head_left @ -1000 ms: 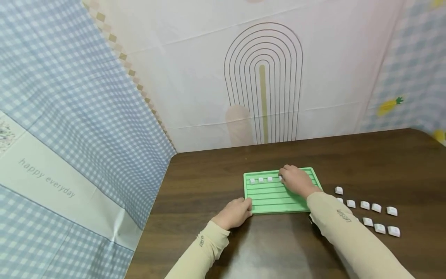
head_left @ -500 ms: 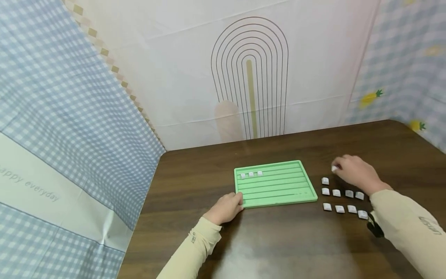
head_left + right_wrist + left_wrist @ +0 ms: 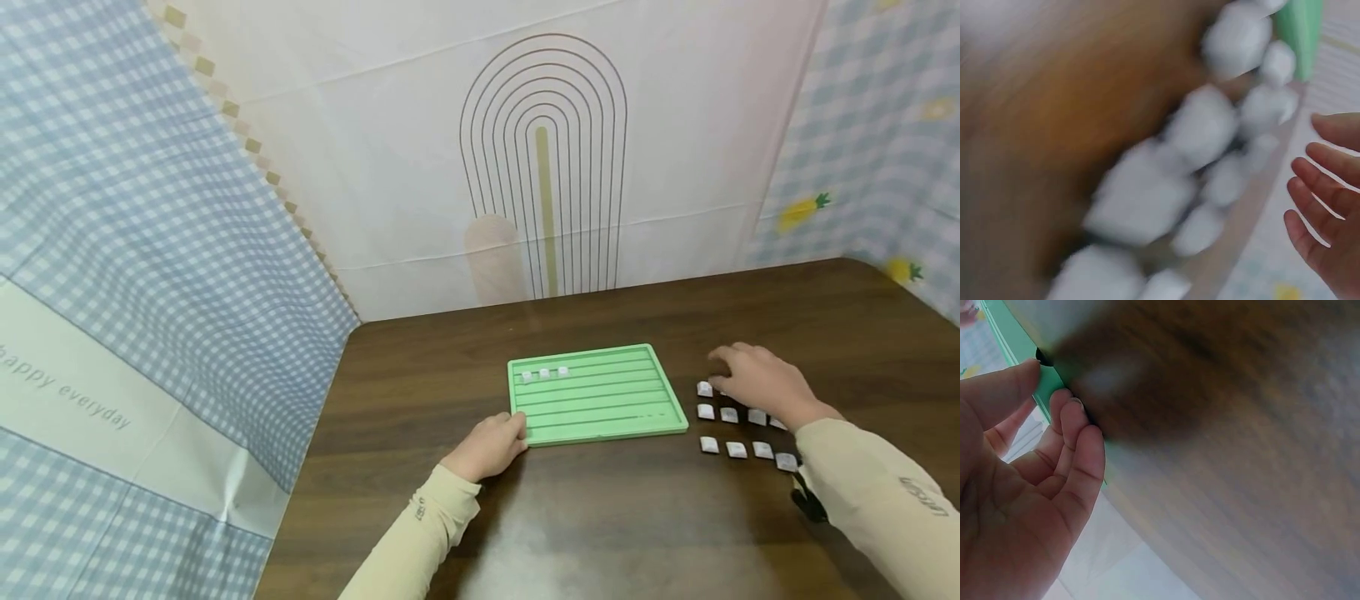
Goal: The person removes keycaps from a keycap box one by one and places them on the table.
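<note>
A green ridged tray [image 3: 600,404] lies on the table, with three white keycaps [image 3: 544,374] in a row in its far left part. At its near left corner my left hand [image 3: 487,447] grips the edge; in the left wrist view thumb and fingers hold the green rim [image 3: 1051,380]. My right hand [image 3: 765,385] hovers over the back of the loose keycaps right of the tray. Its fingers [image 3: 1322,199] are spread loosely with nothing between them in the right wrist view. One keycap [image 3: 705,389] sits just beside its fingertips; another below the hand is mostly covered.
Several more white keycaps [image 3: 737,450] lie in rows on the brown wooden table [image 3: 600,517], right of the tray. A white patterned cloth [image 3: 405,167] hangs behind the table, and a blue checked cloth [image 3: 187,208] hangs at the left.
My right hand went from the tray to the loose keycaps at the right, carrying a keycap, and has let it go there. The tray's row shows three keycaps. My left hand keeps its grip.
</note>
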Tool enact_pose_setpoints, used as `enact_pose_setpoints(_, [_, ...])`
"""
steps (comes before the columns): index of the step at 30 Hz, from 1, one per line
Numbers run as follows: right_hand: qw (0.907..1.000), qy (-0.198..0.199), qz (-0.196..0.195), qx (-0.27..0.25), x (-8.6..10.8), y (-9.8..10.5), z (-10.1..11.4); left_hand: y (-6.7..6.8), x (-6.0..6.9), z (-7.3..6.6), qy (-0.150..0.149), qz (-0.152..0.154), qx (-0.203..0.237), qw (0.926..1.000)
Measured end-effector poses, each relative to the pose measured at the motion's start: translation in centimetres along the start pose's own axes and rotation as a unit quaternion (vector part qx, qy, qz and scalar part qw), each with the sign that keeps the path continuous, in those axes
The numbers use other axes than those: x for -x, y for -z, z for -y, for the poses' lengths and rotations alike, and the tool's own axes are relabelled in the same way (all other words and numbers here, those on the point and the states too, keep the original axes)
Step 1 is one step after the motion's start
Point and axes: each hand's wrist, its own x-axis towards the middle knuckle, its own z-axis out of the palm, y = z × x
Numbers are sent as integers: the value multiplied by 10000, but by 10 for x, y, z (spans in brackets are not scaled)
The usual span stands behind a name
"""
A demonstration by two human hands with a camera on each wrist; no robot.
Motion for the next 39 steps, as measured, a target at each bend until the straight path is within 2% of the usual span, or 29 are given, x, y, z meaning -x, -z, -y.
enact_pose_setpoints(5, [9981,517,-276,-175,-27,-7,50,-1,1,1,138,132,74,9998])
enact_pose_setpoints(6, [9974,621,-286,-226,-33,-12,61,-1,1,1,183,170,79,9997])
enact_pose_setpoints(7, [9967,708,-262,-311,-39,-18,72,4,3,-6,328,277,90,9990])
enact_pose_setpoints(11, [9932,989,-120,-596,-64,-45,110,0,3,-8,463,338,15,9984])
enact_pose_setpoints(14, [9930,984,-22,-655,-74,-62,129,-4,2,-9,539,408,9,9977])
enact_pose_setpoints(18, [9958,821,-229,-324,-78,-72,140,-6,-4,-10,494,465,-62,9977])
enact_pose_setpoints(21, [9957,809,-450,-52,-79,-73,142,-2,-7,-10,421,422,-196,9980])
enact_pose_setpoints(26, [9942,870,-632,93,-82,-71,144,3,-9,-9,392,339,-360,9980])
enact_pose_setpoints(29, [9893,1038,-999,218,-82,-68,145,4,-7,-8,459,372,-271,9979])
enact_pose_setpoints(31, [9838,1174,-1327,284,-80,-59,142,6,-4,-7,465,334,-212,9981])
enact_pose_setpoints(34, [9786,1183,-1655,304,-68,-37,123,4,-2,-7,373,246,-164,9989])
enact_pose_setpoints(36, [9800,1036,-1678,284,-57,-19,101,4,-2,-6,308,161,-164,9993])
enact_pose_setpoints(39, [9857,574,-1571,211,-36,3,60,3,-1,-4,279,133,-165,9994])
